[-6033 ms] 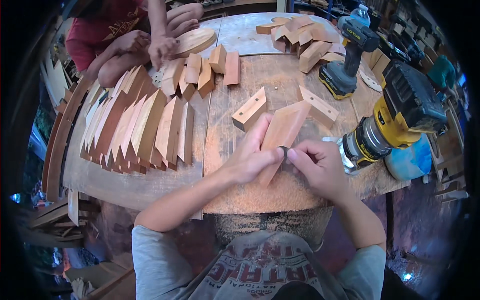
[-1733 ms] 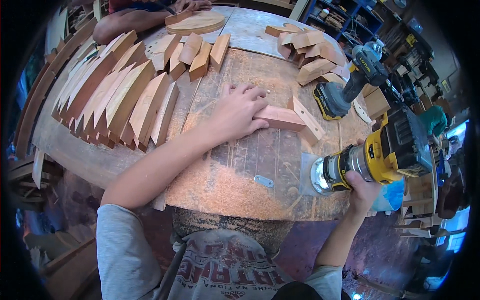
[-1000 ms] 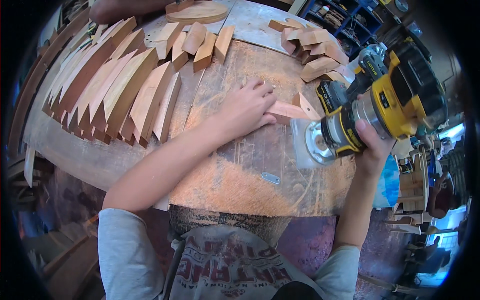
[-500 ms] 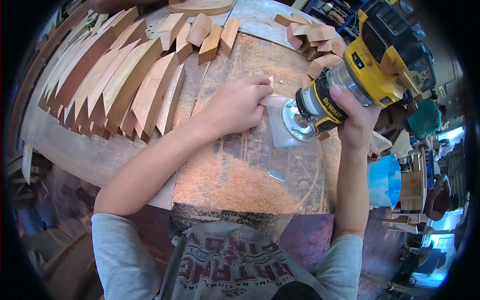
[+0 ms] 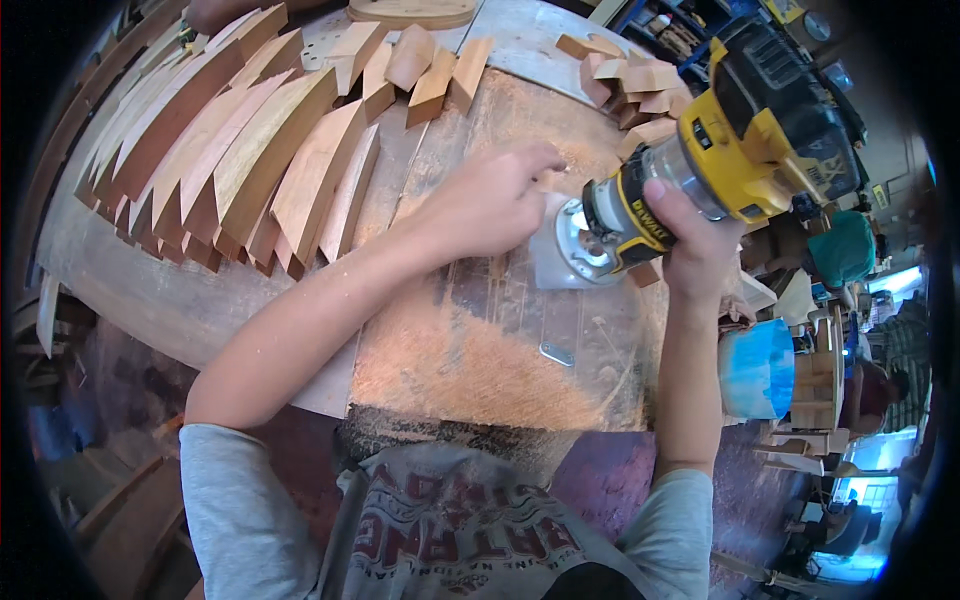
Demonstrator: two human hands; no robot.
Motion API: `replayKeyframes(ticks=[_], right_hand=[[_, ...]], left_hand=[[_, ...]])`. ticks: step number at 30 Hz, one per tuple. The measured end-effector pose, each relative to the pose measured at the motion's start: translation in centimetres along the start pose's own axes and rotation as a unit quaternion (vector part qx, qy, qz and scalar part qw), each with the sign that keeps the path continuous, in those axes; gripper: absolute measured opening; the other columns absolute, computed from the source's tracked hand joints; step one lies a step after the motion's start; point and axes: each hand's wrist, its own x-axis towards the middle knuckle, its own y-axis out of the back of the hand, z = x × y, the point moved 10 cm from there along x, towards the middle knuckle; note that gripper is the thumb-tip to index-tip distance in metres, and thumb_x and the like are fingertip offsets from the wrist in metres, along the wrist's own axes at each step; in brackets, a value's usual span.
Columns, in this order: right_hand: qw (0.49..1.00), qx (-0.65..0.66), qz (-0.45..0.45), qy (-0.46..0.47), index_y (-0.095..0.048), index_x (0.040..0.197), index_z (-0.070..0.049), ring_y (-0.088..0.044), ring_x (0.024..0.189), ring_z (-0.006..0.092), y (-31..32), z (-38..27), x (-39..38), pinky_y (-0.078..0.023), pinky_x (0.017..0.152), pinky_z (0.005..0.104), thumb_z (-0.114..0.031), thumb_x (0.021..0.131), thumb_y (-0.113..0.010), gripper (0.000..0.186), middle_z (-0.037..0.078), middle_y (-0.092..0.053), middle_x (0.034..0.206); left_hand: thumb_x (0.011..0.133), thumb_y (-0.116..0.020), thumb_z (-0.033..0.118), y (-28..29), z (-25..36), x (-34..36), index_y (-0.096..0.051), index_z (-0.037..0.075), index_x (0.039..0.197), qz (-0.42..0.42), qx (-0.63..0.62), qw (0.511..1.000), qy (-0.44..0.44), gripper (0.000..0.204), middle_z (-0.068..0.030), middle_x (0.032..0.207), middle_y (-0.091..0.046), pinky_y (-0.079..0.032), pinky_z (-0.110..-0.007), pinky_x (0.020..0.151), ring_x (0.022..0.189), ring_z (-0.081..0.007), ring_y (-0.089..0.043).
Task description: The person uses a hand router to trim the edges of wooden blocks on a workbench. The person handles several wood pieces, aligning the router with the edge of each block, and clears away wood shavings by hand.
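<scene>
My right hand [image 5: 703, 240] is wrapped round the lower body of a yellow and black cordless trim router [image 5: 650, 200], which is tilted with its battery end up and to the right. Its clear base plate [image 5: 560, 262] faces down and left, close above the work table and right beside my left hand. My left hand [image 5: 505, 195] is closed, its fingers curled round a small piece of wood [image 5: 547, 183] of which only a pale bit shows at the fingertips. Part of that piece is hidden by the hand and the router base.
Several curved wooden pieces [image 5: 270, 150] stand in rows at the left. Cut blocks [image 5: 640, 85] are piled at the far right. Orange sawdust [image 5: 470, 370] covers the near table, with a small metal plate [image 5: 557, 354] on it. A blue bucket [image 5: 757, 368] stands at right; a person in green [image 5: 842, 245] is beyond.
The router and my right hand have shifted slightly left, bringing the base closer against my left hand. My left hand's fingers have moved a little and are blurred.
</scene>
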Motion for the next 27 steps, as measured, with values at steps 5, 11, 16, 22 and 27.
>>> replayKeyframes(ticks=[5,11,16,22,27], right_hand=[[1.0,0.026,-0.012,0.001,-0.065,0.12,0.003,-0.069,0.102,0.0176,-0.7,-0.9,-0.2,-0.056,0.091,0.0324,0.0,0.073,-0.086,0.051,0.008,-0.071,0.113],[0.989,-0.127,-0.036,0.067,-0.063,0.124,0.005,-0.065,0.112,0.0226,0.3,-0.2,-0.1,-0.05,0.098,0.0369,-0.013,0.086,-0.075,0.044,0.011,-0.067,0.122],[0.95,-0.256,-0.025,0.177,-0.068,0.105,0.005,-0.067,0.099,0.0186,0.4,-1.6,-0.4,-0.053,0.085,0.0345,-0.007,0.075,-0.079,0.035,0.013,-0.073,0.107],[0.904,-0.355,-0.013,0.237,-0.067,0.098,0.005,-0.066,0.087,0.0235,0.3,-1.9,-0.7,-0.051,0.076,0.039,-0.009,0.075,-0.08,0.031,0.013,-0.071,0.096],[0.964,-0.192,0.083,0.162,-0.068,0.108,0.002,-0.068,0.094,0.0206,1.1,-0.5,0.0,-0.054,0.084,0.0354,-0.009,0.078,-0.083,0.036,0.009,-0.072,0.104]], left_hand=[[0.087,-0.069,0.024,4.1,6.2,2.8,-0.047,0.001,0.149,0.106,-0.339,0.928,-0.116,0.07,-0.0193,0.137,-0.062,-0.039,-0.04,0.115,0.131,-0.0308,-0.058],[0.068,-0.078,0.033,3.9,12.0,4.7,-0.034,-0.003,0.149,0.202,-0.248,0.936,-0.146,0.099,-0.0244,0.121,-0.063,-0.048,-0.046,0.104,0.116,-0.0433,-0.062],[0.068,-0.079,0.038,4.4,13.1,4.5,-0.036,-0.004,0.147,0.283,-0.244,0.909,-0.185,0.099,-0.0251,0.122,-0.061,-0.05,-0.048,0.099,0.117,-0.0415,-0.061],[0.068,-0.079,0.042,4.2,13.5,4.0,-0.038,-0.004,0.147,0.31,-0.22,0.904,-0.196,0.1,-0.0254,0.123,-0.06,-0.049,-0.048,0.1,0.118,-0.0407,-0.06],[0.068,-0.08,0.045,4.4,12.0,2.5,-0.04,-0.004,0.147,0.306,-0.128,0.92,-0.211,0.101,-0.0257,0.125,-0.06,-0.048,-0.049,0.101,0.119,-0.04,-0.059]])
